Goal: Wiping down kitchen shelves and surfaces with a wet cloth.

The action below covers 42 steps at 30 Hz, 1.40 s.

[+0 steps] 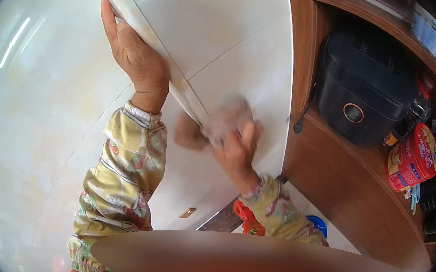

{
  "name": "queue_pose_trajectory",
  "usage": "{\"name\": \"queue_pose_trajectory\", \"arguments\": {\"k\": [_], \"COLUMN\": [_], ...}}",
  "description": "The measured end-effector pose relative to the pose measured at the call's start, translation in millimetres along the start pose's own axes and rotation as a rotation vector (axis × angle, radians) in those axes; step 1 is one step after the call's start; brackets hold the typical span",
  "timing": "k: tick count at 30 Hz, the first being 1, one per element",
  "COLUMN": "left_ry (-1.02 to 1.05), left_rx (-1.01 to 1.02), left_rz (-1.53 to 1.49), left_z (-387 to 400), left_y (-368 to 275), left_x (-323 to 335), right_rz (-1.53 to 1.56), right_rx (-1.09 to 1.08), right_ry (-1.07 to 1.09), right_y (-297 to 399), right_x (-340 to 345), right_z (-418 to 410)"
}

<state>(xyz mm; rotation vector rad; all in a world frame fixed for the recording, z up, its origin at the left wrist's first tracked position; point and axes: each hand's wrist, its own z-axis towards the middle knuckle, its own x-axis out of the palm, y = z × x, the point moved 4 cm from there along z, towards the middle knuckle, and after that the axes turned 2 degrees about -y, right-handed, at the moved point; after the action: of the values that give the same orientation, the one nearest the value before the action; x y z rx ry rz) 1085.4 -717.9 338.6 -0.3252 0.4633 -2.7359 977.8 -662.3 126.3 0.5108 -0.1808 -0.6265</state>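
My left hand (140, 55) lies against a narrow, pale strip (152, 38) that runs diagonally across glossy, light tile (61, 116). Its thumb and one finger show. The other fingers are hidden, so I cannot tell whether it grips the strip or only leans on it. At the strip's lower end, my right hand (238, 150) holds a greyish cloth (230, 117) against the tile. Motion blurs the cloth and the fingertips. Beside it a brown patch, perhaps a reflection, shows on the tile. Both arms wear yellow patterned sleeve covers (134, 154).
To the right, a brown wooden shelf unit (332, 166) holds a black appliance (365, 84), a red tub (413, 158) and a bottle (421, 106). A plug (298, 127) hangs at its edge. Below my right arm are a red bag (249, 217) and a blue object (318, 225).
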Motion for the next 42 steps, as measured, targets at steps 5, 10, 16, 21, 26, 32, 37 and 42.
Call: {"name": "queue_pose_trajectory", "arguments": {"k": [5,10,16,21,26,32,37,42], "left_ry": [-0.008,0.035,0.117,0.113,0.373,0.362,0.296,0.393], "left_rx": [0.148,0.161,0.514,0.248,0.748,0.658,0.886,0.72], "left_rz": [0.174,0.281,0.687,0.536,1.235,1.179,1.299,0.964], "left_z": [4.1,1.7,1.0,6.3,18.1,33.8,15.4,25.2], "left_y": [4.3,6.2,9.6,7.7,-6.8,6.6,6.5,2.5], "left_x": [-14.0,-19.7,-22.2,-38.9,-57.1,-81.8,-59.7,-61.1], "right_rz": [0.083,-0.027,0.029,-0.264,-0.045,0.243,0.314,0.238], "right_rx": [0.479,0.08,0.013,0.239,0.728,1.327,1.472,1.141], "right_ry": [0.368,0.04,-0.258,-0.108,-0.235,-0.265,-0.38,-0.306], "right_y": [-67.1,-36.6,-113.7,-207.0,-257.1,-356.2,-357.5,-217.1], "right_x": [-11.4,3.7,12.1,22.9,32.8,25.5,24.7,21.4], "right_z": [-96.6,67.2,100.9,-75.0,-197.1,-304.4,-304.8,-150.8]}}
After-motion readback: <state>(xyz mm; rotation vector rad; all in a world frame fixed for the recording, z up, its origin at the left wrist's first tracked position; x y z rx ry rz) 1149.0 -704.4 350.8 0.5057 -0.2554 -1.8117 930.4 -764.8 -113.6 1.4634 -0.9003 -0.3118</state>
